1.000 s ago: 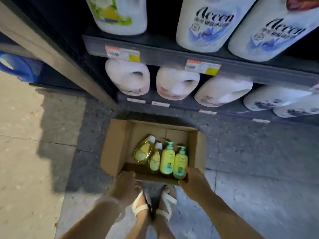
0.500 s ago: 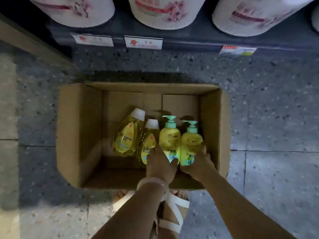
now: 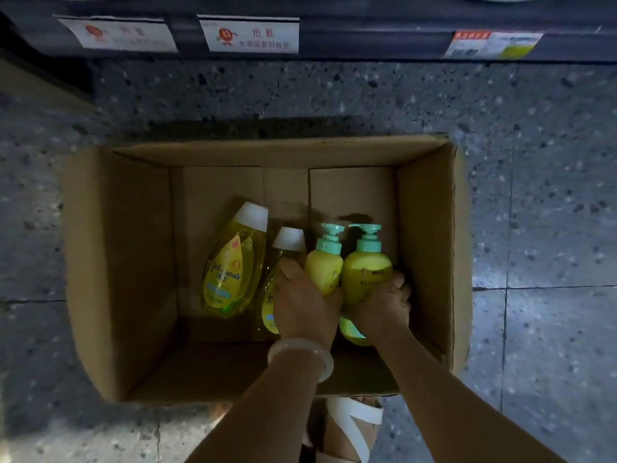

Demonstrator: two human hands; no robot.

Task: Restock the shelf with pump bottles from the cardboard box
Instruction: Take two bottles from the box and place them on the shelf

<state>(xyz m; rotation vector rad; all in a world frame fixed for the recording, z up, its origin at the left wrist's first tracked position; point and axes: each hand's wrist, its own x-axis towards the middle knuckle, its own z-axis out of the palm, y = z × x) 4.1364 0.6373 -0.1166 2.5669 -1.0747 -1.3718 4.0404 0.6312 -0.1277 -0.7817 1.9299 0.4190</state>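
"Johnson's" in blue script on the large yellow bottle (image 3: 230, 272) — shelf tags (image 3: 252, 34) carry red Chinese print, too blurred to read

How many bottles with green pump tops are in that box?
2, side by side at the right of the cardboard box: the left pump bottle in the left hand, the right pump bottle in the right hand. None seem hidden.

A speckled grey tiled floor (image 3: 534, 128) is seen, crossed by thin grout lines. An open cardboard box (image 3: 117, 262) is set directly on it, just in front of a dark shelf edge (image 3: 367, 38) fitted with price labels (image 3: 252, 34). At the box's near side, a sandalled foot (image 3: 347, 429) is planted on the tiles.
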